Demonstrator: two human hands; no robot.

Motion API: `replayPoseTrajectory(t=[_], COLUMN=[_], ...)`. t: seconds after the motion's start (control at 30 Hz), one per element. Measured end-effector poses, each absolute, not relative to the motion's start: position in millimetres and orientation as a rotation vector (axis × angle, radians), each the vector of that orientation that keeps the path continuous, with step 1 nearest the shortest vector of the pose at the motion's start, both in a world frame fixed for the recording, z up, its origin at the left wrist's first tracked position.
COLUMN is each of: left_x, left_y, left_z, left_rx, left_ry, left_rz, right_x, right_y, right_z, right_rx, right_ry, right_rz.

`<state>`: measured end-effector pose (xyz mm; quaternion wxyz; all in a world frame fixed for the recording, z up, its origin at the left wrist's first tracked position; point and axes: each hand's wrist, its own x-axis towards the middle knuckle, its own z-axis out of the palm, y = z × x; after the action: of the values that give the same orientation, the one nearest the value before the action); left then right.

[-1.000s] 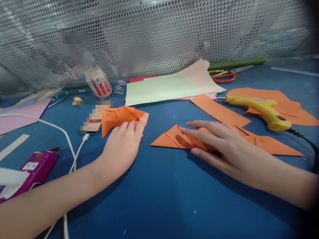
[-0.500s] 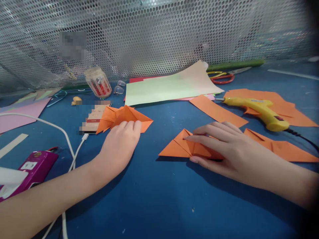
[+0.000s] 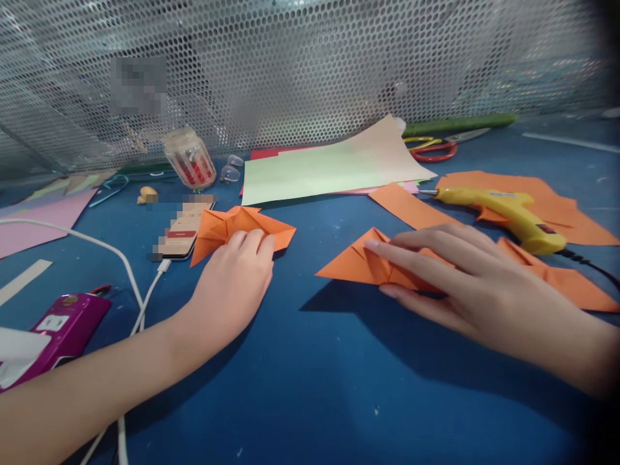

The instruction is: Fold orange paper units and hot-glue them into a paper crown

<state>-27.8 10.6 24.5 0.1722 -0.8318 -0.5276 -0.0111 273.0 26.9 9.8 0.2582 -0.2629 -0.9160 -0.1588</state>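
Note:
My left hand [image 3: 238,274] is closed on the near edge of a folded orange paper [image 3: 217,226], its fingertips partly hidden behind the folds. The piece has pointed ends and sits beside a phone. To the right, my right hand [image 3: 450,271] grips a second pointed, folded orange paper [image 3: 361,261] between thumb and fingers. A shadow falls below this piece, which is raised a little off the blue table. A third folded orange paper [image 3: 574,284] lies behind my right wrist, partly covered.
A yellow glue gun [image 3: 508,210] rests on orange sheets [image 3: 547,190]. An orange strip [image 3: 409,206], pale green paper [image 3: 314,168] and scissors [image 3: 433,150] lie farther back. A charging phone [image 3: 181,232], a jar [image 3: 190,161], white cables [image 3: 130,278] and a purple power strip [image 3: 72,323] occupy the left.
My right hand has lifted its folded paper slightly off the table, and the shadow beneath has grown. The left piece has tilted a little in my left hand.

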Motion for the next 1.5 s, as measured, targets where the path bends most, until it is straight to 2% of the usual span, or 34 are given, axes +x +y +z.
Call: replayPoseTrajectory(t=[0.2,0.53,0.67,0.77,1.13,1.5], left_x=[-35.1,-10.6,-6.1,-6.5,-3.7,-2.2], left_y=[16.9,-19.2,-30.0,-32.6,-32.7,-37.6], left_z=[22.4,25.7,30.7,31.0,30.4,22.6], left_rx=[-2.316,-2.48,-2.594,-2.656,-2.787,-2.703], left_ry=[-1.397,-0.867,-0.776,-0.776,-0.848,-0.764], left_rz=[-0.088,-0.419,-0.452,-0.42,-0.317,-0.463], right_x=[274.6,271.8,270.4,269.1,269.0,265.1], right_y=[23.6,28.6,31.1,32.8,31.3,20.7], right_z=[11.6,8.3,3.8,4.9,1.3,2.0], right_rx=[-0.754,-0.71,-0.512,-0.394,-0.48,-0.549], right_ry=[-2.416,-2.377,-2.55,-2.662,-2.653,-2.701], right_rz=[-0.457,-0.459,-0.449,-0.395,-0.272,-0.043])
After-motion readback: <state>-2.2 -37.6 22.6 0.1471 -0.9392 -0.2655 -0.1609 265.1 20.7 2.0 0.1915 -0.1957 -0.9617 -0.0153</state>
